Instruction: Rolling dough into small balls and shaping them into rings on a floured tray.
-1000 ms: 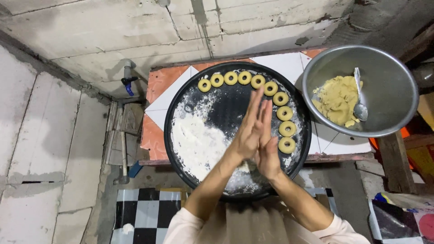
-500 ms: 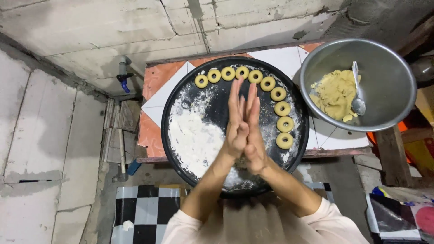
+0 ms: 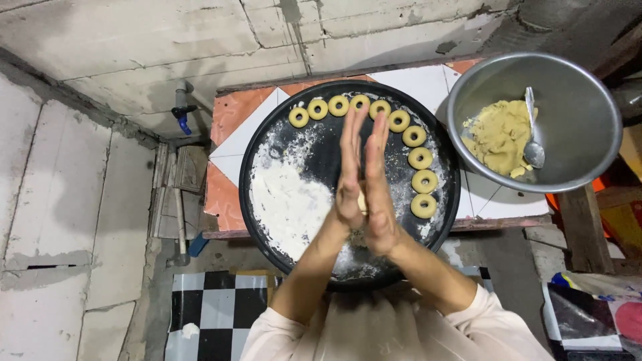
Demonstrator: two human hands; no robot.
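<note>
At the far left a bare concrete wall (image 3: pixel 80 200) is running down past a pipe with a blue tap (image 3: pixel 182 113), and below it a checkered floor patch (image 3: pixel 214 307) is showing, leaving open room on that side. The tiled table (image 3: pixel 231 127) is carrying a round black tray (image 3: pixel 267 144) that is overhanging the table's near edge; little tile is showing around its rim. Inside the tray, a heap of white flour (image 3: pixel 287 204) is lying on the left half, and nine dough rings (image 3: pixel 420 158) are sitting in an arc along the top and right rim, each just beside the next. Over the tray's middle, the left hand (image 3: pixel 349 180) and right hand (image 3: pixel 378 194) are pressing palm to palm, fingers straight and pointing away from the person, with a small piece of dough (image 3: pixel 362 202) peeking out between the palms. To the right, one metal bowl (image 3: pixel 582 87) is resting just beside the tray, holding a lump of yellow dough (image 3: pixel 498 137) and one spoon (image 3: pixel 533 144) leaning in it. Beyond the bowl, wooden boards (image 3: pixel 582 227) are crowding the right edge.
</note>
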